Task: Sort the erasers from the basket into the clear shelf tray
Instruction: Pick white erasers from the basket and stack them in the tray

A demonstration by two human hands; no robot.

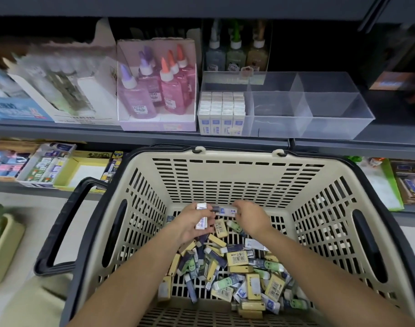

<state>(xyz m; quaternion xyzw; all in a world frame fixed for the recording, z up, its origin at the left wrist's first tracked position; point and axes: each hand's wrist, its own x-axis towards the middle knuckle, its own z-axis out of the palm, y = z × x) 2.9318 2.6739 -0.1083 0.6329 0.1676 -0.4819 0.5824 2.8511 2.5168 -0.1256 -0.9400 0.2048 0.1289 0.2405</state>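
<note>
Grey shop shelf [154,135] bearing clear plastic tray [320,128]; below, inside beige slotted basket [237,171], left hand [192,224] grasps white erasers [201,223], right hand [250,217] grips one white-blue eraser [227,211].

I count one basket [237,171] and one clear tray [320,128] with three compartments. Two hands are in: left hand [193,224], right hand [250,217]. Five pink and purple glue bottles [154,88] sit beside three tinted bottles [236,54]. Loose erasers [239,267]: dozens, too jumbled to count.
</note>
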